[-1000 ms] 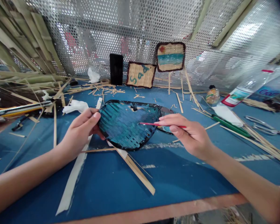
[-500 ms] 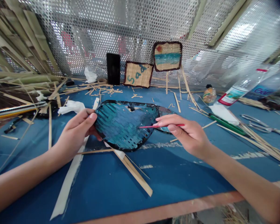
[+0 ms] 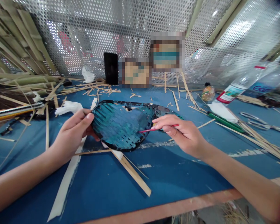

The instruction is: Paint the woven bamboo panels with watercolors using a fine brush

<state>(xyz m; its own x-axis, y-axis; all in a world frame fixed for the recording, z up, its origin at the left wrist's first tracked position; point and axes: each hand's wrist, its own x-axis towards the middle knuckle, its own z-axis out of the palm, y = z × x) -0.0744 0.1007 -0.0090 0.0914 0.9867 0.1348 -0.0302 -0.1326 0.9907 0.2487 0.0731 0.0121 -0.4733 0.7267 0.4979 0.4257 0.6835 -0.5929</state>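
My left hand (image 3: 78, 126) grips the left edge of a woven fan-shaped panel (image 3: 121, 124), painted blue and teal with a black rim, and holds it tilted above the table. A small gap with dark paint shows near its upper edge. In my right hand (image 3: 179, 132) is a thin red paintbrush (image 3: 147, 130), pinched between thumb and fingers, its tip at the lower right part of the woven surface. Partly covered by my right hand, a paint-smeared palette (image 3: 164, 110) lies behind the panel's right side.
Bamboo strips (image 3: 133, 174) and offcuts lie scattered over the blue table (image 3: 177, 186). At the back stand a black phone (image 3: 111, 68) and two blurred panels. To the right are a plastic bottle (image 3: 233, 90), a green-handled tool (image 3: 224, 122) and scissors (image 3: 259, 123). Crumpled tissue (image 3: 68, 108) sits left.
The brush tip has moved slightly down and right across the panel, my right hand shifting with it. The whole view has drifted a little. My left hand keeps its grip.
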